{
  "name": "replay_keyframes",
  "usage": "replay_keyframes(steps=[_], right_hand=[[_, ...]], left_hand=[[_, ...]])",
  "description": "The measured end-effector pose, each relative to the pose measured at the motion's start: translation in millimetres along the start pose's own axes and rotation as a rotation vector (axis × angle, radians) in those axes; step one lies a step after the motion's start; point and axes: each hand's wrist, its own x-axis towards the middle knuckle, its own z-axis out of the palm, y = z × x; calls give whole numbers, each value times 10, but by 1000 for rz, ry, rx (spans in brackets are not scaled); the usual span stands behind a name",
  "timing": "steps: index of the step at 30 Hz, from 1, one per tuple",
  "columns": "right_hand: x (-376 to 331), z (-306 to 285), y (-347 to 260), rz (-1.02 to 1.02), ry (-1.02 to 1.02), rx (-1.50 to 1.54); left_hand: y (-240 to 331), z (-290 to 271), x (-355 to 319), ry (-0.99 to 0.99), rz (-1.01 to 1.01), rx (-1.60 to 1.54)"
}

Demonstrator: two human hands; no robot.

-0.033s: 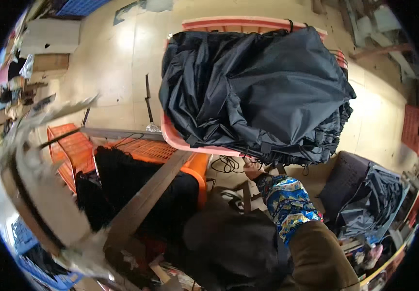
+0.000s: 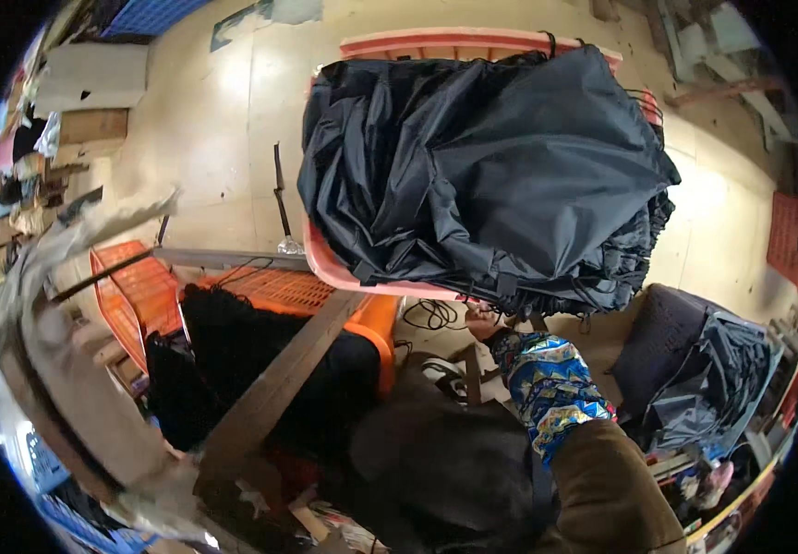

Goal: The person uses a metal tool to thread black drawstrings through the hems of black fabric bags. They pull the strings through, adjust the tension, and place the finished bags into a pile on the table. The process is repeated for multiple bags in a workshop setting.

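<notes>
A pink plastic crate (image 2: 322, 257) stands ahead of me, heaped with folded black fabric (image 2: 528, 175) that has gathered edges and cords. My right hand (image 2: 484, 321) reaches up to the crate's near rim, below the hanging black fabric. Its fingers look curled at that rim, partly hidden by the fabric. A blue patterned sleeve cover (image 2: 551, 383) wraps the right forearm. No part of my left hand can be made out. Close to my right hand lies a loop of thin black cord (image 2: 429, 315).
At the left, an orange crate (image 2: 376, 337) holds dark black material (image 2: 260, 351), with a wooden bar (image 2: 279, 379) crossing over it. A blurred padded frame (image 2: 76, 369) stands nearer. To the right is a dark bin (image 2: 658, 342) with grey fabric (image 2: 718, 379); a red crate (image 2: 788, 235) stands beyond.
The view has shifted very slightly, and the blurred frame at the left sits a little differently. My right hand stays at the crate's rim.
</notes>
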Motion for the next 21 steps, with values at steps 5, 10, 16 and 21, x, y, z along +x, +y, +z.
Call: replay_keyframes(steps=[5,10,16,21], right_hand=[[522,0,319,56,-262,336],[1255,-47,638,87,-386,502],[1273,159,679,110,-468,560],[1104,111,612,60,-476,596]], left_hand=[[24,-92,-182,-227,-106,368],[-75,-278,-371,-945,482,1443],[-194,-198,-383,-700,345,1127],[-98,-189,-313,-623,236,999]])
